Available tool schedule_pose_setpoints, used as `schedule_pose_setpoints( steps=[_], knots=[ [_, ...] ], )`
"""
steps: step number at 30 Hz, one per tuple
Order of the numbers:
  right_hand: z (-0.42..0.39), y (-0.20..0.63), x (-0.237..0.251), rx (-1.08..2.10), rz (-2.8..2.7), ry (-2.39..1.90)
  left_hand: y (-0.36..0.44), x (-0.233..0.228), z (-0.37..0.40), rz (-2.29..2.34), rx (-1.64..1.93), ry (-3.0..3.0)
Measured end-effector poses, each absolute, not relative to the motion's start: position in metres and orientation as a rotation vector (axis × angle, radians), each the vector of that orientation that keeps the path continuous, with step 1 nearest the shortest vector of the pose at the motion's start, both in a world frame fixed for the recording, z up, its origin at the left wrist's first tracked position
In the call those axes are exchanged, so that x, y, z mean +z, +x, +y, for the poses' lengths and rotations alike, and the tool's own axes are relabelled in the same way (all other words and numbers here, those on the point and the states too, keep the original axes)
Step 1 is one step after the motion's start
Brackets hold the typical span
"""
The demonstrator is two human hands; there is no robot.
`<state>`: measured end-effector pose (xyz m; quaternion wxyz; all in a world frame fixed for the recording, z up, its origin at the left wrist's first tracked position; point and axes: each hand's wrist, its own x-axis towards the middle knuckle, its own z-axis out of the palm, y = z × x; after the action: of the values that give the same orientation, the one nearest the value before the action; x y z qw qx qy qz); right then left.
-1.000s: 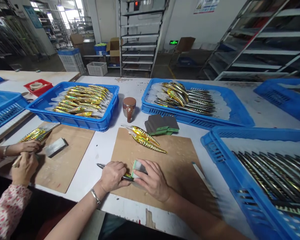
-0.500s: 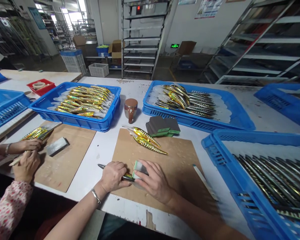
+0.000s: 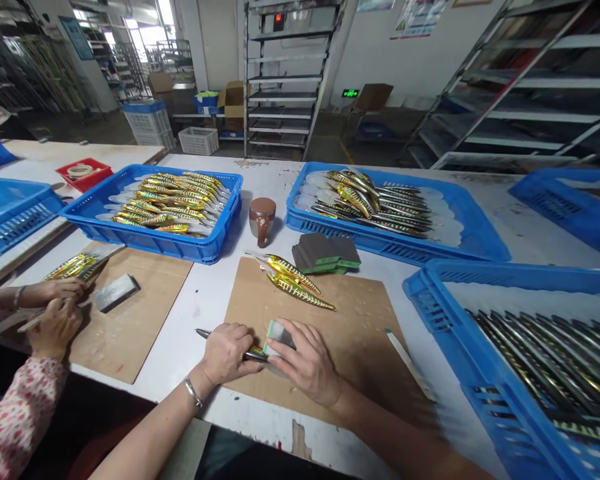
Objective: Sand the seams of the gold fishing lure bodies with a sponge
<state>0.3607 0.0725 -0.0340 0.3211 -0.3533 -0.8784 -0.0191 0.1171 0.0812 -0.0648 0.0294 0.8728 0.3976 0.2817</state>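
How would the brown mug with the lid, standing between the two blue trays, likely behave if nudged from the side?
The brown lidded mug would probably slide rather than roll, since it stands upright on the flat white table. It looks taller than wide, so a high push might tip it. Its side handle would likely stop it rolling far.

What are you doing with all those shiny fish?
The person's left hand pins one gold lure flat on a brown board, while the right hand presses a sanding block on it. Two more lures lie further up the board, beside a stack of spare blocks. Blue trays around the table hold many more lures. On the left, a co-worker's hands work at another board.
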Motion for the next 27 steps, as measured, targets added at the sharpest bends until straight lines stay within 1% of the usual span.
schedule_pose_setpoints(
  steps=[4, 6, 12, 14, 20, 22, 27],
  knots=[
    [0.055, 0.400, -0.035, -0.071, -2.363, -0.968, 0.116, -0.069, 0.082, 1.205, 0.841, 2.685],
    [0.052, 0.405, -0.034, -0.100, -2.351, -0.985, 0.116, -0.072, 0.083, 1.206, 0.827, 2.674],
    [0.072, 0.356, -0.034, -0.071, -2.284, -0.992, 0.116, -0.074, 0.083, 1.238, 0.859, 2.675],
    [0.072, 0.355, -0.034, -0.065, -2.288, -0.957, 0.115, -0.073, 0.082, 1.233, 0.869, 2.680],
    [0.050, 0.402, -0.039, -0.095, -2.325, -0.998, 0.116, -0.075, 0.081, 1.205, 0.859, 2.677],
    [0.052, 0.397, -0.039, -0.117, -2.306, -1.000, 0.116, -0.075, 0.082, 1.203, 0.861, 2.680],
    [0.073, 0.353, -0.034, -0.098, -2.274, -0.936, 0.116, -0.072, 0.081, 1.241, 0.888, 2.683]
  ],
)
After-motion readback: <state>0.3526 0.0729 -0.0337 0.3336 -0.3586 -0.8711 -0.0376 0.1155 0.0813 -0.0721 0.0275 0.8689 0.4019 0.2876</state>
